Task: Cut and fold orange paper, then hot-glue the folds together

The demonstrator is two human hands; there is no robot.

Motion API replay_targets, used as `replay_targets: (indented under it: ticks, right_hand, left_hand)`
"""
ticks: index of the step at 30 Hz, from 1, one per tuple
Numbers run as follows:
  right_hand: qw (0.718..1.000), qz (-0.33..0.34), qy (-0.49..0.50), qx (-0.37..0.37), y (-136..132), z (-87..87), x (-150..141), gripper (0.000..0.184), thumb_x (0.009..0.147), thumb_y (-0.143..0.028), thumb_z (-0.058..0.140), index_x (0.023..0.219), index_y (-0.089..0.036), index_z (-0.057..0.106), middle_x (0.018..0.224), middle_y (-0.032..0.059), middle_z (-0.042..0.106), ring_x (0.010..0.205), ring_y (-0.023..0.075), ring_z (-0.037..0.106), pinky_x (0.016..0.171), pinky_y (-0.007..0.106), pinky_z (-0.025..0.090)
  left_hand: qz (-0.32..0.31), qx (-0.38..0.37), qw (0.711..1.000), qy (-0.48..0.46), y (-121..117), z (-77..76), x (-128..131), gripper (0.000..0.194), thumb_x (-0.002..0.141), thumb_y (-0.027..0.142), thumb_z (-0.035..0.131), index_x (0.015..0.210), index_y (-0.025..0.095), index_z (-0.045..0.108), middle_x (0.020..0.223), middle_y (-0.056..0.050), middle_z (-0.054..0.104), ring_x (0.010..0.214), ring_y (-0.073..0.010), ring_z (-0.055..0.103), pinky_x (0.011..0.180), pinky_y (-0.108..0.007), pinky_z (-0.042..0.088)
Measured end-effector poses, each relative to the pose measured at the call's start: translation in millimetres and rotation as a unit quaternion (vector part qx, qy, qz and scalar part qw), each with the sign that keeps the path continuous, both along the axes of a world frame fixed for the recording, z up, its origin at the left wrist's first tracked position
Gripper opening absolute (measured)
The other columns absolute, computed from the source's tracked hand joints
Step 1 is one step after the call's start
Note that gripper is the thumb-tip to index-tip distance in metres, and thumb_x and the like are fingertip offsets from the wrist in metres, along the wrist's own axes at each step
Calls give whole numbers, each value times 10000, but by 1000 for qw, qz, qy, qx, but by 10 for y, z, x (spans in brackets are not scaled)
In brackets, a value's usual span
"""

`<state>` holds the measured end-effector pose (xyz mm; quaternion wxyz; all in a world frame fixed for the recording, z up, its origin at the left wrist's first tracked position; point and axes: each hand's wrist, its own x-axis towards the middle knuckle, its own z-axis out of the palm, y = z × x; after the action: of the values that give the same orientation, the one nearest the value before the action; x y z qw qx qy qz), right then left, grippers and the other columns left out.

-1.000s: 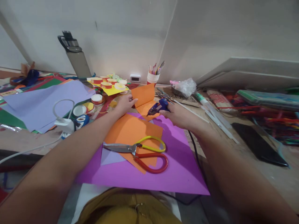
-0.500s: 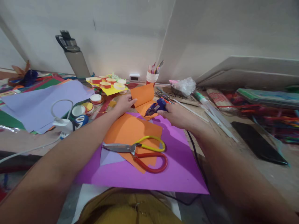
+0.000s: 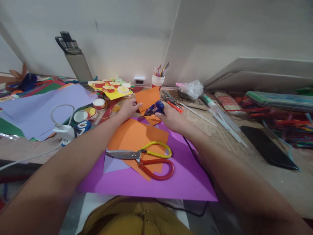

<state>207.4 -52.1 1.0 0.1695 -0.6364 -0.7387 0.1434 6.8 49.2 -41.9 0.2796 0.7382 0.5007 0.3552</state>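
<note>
My right hand (image 3: 168,117) is closed round a blue glue gun (image 3: 155,108), its nozzle pointing left over a bent orange sheet of paper (image 3: 147,97). At that sheet's left edge my left hand (image 3: 129,108) is closed, thumb and fingers pinching the paper. Whether the nozzle touches the paper I cannot tell. Nearer to me, scissors (image 3: 137,155) with one yellow and one red handle lie slightly apart on flat orange paper (image 3: 133,133). Beneath these spreads a large purple sheet (image 3: 181,182).
On the left are a grey bottle (image 3: 77,63), lilac sheets (image 3: 46,106), a white plug (image 3: 64,130) with its cable, and tape rolls. Red-and-white rings stand on yellow paper (image 3: 114,95). To the right lie glue sticks (image 3: 231,130), a black phone (image 3: 267,147) and an orange cutter (image 3: 174,106).
My right hand has moved left with the glue gun, bringing the nozzle closer to my left hand. The orange cutter behind it now shows more. My left hand stays at the paper.
</note>
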Motion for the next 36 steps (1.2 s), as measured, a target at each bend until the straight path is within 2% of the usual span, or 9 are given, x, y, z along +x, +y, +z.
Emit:
replay_targets:
  ticks: [4,8,13,17,20,22,26,30,36]
  right_hand:
    - [999,8,-2,-41,-117,159,98,238,944,-330,487,1023,-179,652,970,109,722,901,229,660,733,269,446]
    - [996,-30,-48,-67,-145,259,290,276,942,-377,481,965,-167,658,819,106,707,806,242,659,683,288,441]
    - [994,-87,-63,-13,14,125,471,268,935,-336,480,986,-148,664,912,133,717,828,237,654,681,281,436]
    - [997,-78,-26,-9,58,28,380,293,947,-356,470,1025,-142,654,934,129,714,810,220,651,665,269,440]
    - [997,-68,3,-39,34,35,266,293,953,-364,474,1043,-147,651,902,115,716,793,213,658,672,266,451]
    - [997,-70,-10,-34,26,52,248,294,955,-360,471,1048,-147,650,948,131,718,843,233,665,699,282,457]
    - [995,-77,-64,-9,26,76,363,324,955,-373,449,1031,-134,654,1008,176,713,915,283,665,725,321,454]
    - [995,-66,-69,-2,21,93,464,318,952,-370,439,1022,-152,659,996,163,720,893,270,671,699,303,446]
    - [991,-112,-75,9,101,29,448,347,946,-380,448,1042,-126,665,1030,197,712,939,295,665,696,310,450]
  left_hand:
    - [2,8,1000,26,6,-8,-2,205,811,318,610,695,149,614,641,-9,602,639,-148,506,591,-257,359]
    - [6,8,999,37,15,-27,-10,214,820,336,607,720,147,620,666,-17,619,626,-147,516,586,-261,358]
    - [4,11,999,42,29,-54,-20,244,828,377,598,739,153,633,663,-14,610,631,-155,526,588,-268,359]
    - [8,15,999,47,21,-42,-17,238,825,374,610,744,153,645,640,-2,599,615,-147,506,580,-266,357]
    - [8,11,999,46,2,-18,-10,225,829,359,613,750,151,649,633,2,603,608,-142,506,576,-259,360]
    - [9,10,999,48,-10,-4,-5,214,829,344,613,742,150,645,639,1,611,610,-140,513,581,-256,367]
    - [3,5,999,38,-13,-2,-3,203,828,335,606,744,153,636,666,-6,632,628,-143,534,588,-252,383]
    - [7,12,999,46,18,-33,-14,237,822,373,602,728,157,628,660,-7,625,622,-143,523,584,-255,383]
    - [5,10,999,39,47,-69,-22,232,815,384,605,786,161,663,716,-32,658,690,-172,552,614,-271,412]
